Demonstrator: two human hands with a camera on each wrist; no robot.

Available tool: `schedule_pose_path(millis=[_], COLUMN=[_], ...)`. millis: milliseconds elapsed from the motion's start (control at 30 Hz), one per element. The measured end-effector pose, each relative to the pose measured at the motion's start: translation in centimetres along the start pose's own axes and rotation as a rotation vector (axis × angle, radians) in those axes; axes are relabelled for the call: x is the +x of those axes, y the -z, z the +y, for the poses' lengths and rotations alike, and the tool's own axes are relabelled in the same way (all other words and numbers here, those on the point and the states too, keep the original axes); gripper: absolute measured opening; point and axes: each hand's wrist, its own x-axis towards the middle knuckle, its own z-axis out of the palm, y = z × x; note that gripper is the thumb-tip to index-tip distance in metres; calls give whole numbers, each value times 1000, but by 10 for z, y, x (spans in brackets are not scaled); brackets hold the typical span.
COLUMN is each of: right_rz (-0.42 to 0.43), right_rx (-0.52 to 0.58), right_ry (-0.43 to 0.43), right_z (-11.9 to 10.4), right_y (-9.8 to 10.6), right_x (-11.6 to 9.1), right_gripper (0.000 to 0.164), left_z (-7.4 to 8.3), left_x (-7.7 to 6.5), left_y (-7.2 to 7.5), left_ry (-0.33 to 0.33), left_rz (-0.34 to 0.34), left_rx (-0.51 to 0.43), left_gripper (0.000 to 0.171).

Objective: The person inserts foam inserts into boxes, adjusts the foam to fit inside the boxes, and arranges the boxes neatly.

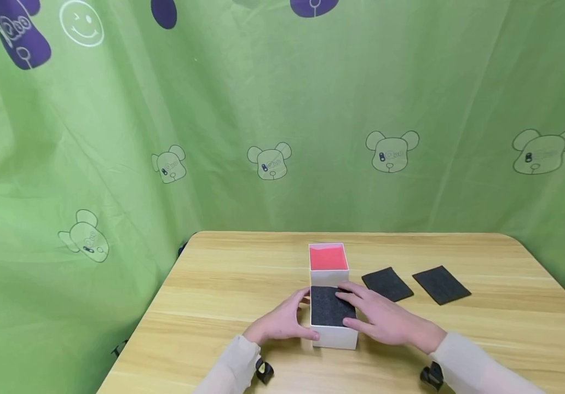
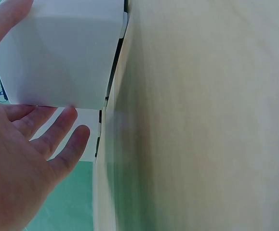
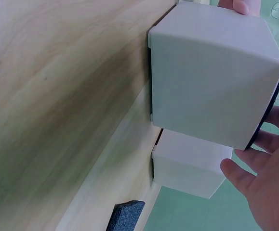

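Observation:
A white box [image 1: 334,337] stands on the table with a black foam pad [image 1: 326,306] lying across its top opening. My left hand [image 1: 282,323] holds the box from the left side, thumb at the front corner and fingers around the back corner. From the right, my right hand [image 1: 388,318] rests its fingers on the pad, with the thumb at the pad's near right edge. In the right wrist view, the pad's dark edge shows along the top of the white box [image 3: 216,82].
Just behind stands a second white box [image 1: 329,278] with a red sheet [image 1: 328,258] inside. Two more black foam pads lie to the right, a nearer pad [image 1: 387,284] and a farther pad [image 1: 442,285]. A green curtain [image 1: 312,202] hangs behind the wooden table [image 1: 233,257].

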Motion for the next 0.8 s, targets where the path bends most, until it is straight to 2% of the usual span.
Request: schedule_pose_path(millis=[233, 500, 800], right_rz=[35, 56, 47], right_rx=[-21, -36, -38], right_ry=[-9, 24, -35], right_z=[6, 7, 8], right_y=[0, 0, 2], right_x=[-8, -10, -14], right_gripper=[50, 46, 49], left_z=[-1, 1, 2], left_x=[0, 0, 0], left_y=[1, 2, 0], left_ry=[5, 7, 13], left_rz=[-1, 3, 5], left_rx=[1, -9, -6], left_gripper=[102, 101, 101])
